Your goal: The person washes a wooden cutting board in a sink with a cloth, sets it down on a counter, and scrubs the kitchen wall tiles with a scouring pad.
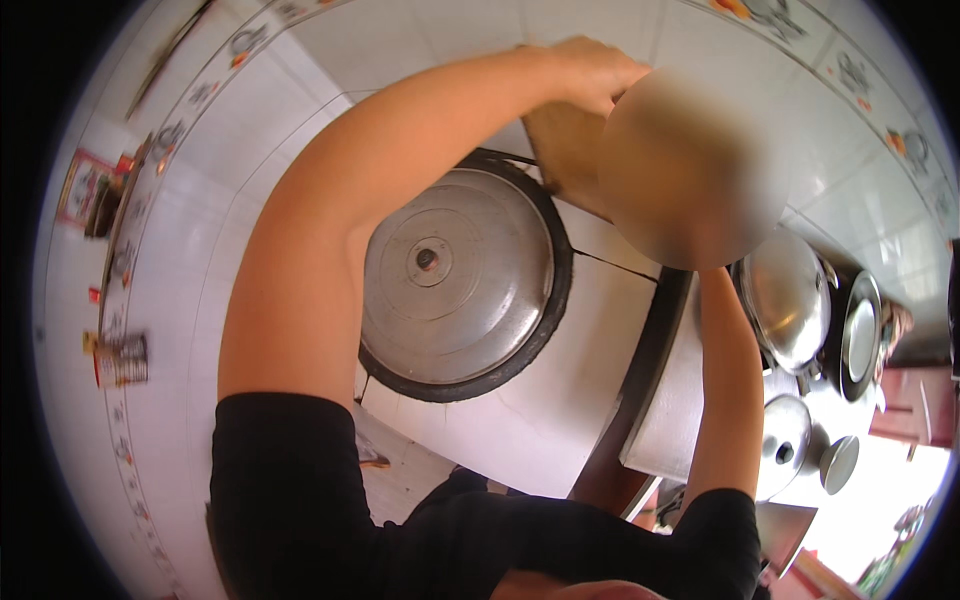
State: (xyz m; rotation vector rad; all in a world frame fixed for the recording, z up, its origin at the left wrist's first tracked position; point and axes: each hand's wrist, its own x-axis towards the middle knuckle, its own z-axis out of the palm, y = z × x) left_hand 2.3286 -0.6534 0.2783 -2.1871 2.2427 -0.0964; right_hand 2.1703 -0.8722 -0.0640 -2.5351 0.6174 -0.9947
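Note:
At the top, my left hand [589,73] curls its fingers over the upper edge of a brown wooden board [566,154]. The board leans against the tiled wall on the stove top [540,427], and a blurred patch hides its right part. My right forearm [727,375] reaches up into that same patch, so my right hand and anything in it are hidden. Below my left arm, a large round metal lid [480,315] with a dark knob covers a wok set in the stove's black ring [566,277].
To the right, a counter holds a shiny lidded pot [787,300], a dark pan with a white plate [860,341], a metal lid [784,442] and a bowl [840,465]. A dark raised edge [652,352] borders the stove. On the left wall hangs a wire basket [124,360].

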